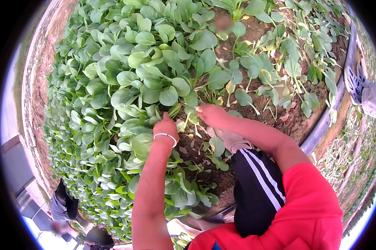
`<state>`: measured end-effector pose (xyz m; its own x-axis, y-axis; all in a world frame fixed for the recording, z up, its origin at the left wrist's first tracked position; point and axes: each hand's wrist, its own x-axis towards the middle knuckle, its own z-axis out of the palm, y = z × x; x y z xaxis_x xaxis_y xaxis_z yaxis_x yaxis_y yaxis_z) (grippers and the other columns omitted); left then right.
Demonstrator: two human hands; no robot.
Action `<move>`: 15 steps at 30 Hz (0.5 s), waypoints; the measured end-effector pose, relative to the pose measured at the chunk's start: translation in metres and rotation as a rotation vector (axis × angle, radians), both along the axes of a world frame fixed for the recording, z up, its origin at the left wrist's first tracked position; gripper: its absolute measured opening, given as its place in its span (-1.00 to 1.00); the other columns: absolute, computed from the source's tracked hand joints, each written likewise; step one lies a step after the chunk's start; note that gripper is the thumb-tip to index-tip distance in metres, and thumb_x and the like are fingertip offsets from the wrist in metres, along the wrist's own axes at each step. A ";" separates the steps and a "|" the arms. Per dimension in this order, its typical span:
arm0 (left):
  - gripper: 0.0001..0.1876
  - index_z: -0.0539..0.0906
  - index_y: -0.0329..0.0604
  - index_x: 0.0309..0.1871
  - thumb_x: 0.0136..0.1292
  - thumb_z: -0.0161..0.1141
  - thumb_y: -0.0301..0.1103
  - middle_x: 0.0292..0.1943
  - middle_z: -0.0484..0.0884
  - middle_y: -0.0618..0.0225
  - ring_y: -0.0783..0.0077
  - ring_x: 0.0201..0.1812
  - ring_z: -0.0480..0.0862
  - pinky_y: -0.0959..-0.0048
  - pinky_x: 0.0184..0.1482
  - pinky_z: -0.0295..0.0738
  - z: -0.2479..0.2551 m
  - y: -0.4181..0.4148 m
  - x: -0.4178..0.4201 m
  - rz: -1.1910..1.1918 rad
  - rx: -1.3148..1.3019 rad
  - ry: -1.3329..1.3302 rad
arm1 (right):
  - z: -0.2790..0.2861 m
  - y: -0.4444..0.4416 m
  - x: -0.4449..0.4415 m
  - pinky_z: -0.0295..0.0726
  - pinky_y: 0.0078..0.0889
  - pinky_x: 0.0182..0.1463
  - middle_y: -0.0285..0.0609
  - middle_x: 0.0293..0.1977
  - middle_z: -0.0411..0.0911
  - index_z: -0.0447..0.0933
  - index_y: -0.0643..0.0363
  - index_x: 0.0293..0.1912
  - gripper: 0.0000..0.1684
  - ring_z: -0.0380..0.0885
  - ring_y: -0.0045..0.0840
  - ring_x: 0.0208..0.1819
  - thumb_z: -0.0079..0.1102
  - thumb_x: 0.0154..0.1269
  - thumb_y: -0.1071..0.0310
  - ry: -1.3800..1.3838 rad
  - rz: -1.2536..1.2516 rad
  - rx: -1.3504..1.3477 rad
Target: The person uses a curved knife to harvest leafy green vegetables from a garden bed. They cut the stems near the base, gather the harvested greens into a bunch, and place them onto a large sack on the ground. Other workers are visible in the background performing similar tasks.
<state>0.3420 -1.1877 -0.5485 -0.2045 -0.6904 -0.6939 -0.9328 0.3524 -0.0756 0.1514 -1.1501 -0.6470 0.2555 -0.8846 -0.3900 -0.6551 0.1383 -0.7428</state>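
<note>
My left hand, with a silver bracelet at the wrist, reaches in among leafy green plants that look like bok choy. Its fingers are at the base of one plant, partly hidden by leaves, so its grip does not show clearly. To its right, my right hand is closed around a small tool near the pale stems. Only a bit of light metal shows from it, between the two hands. Cut leaves and yellowed leaves lie on the brown soil by my right forearm.
Dense greens fill the bed at left. Loose leaves are scattered over soil at upper right. A dark pipe curves along the bed's right side, with another person's shoe beyond. Other people are at lower left. My shod foot is on the soil.
</note>
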 end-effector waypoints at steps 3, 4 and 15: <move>-0.65 0.60 -0.37 -0.19 -0.15 0.26 -0.48 0.20 0.37 -0.06 0.06 -0.09 0.63 0.30 -0.07 0.57 -0.005 0.003 0.007 0.019 -0.014 0.005 | 0.015 -0.001 0.004 0.51 -0.05 -0.24 0.10 -0.37 0.55 0.41 0.29 -0.23 -0.65 0.56 -0.06 -0.28 0.09 0.25 0.15 0.051 0.015 0.113; -0.65 0.60 -0.36 -0.19 -0.15 0.26 -0.48 0.19 0.38 -0.06 0.06 -0.09 0.63 0.30 -0.07 0.56 0.008 0.002 -0.003 0.011 -0.004 -0.003 | 0.012 0.002 0.003 0.50 -0.05 -0.24 0.10 -0.38 0.55 0.41 0.28 -0.24 -0.67 0.55 -0.03 -0.28 0.09 0.25 0.16 0.058 0.037 0.125; -0.43 0.47 -0.34 0.02 -0.16 0.34 -0.44 -0.08 0.49 0.26 0.43 -0.16 0.55 0.51 -0.03 0.44 0.101 0.056 0.017 0.774 0.364 0.939 | 0.078 0.038 -0.038 0.27 -0.67 -0.51 -0.39 -0.48 0.36 0.37 0.16 -0.17 -0.69 0.26 -0.77 -0.56 0.20 0.24 0.20 -0.915 -0.410 0.486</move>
<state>0.3589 -1.1317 -0.4478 -0.3492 -0.6493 -0.6757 -0.5458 -0.4452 0.7099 0.1139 -1.1122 -0.5693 0.3473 -0.7723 -0.5319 0.2733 0.6259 -0.7304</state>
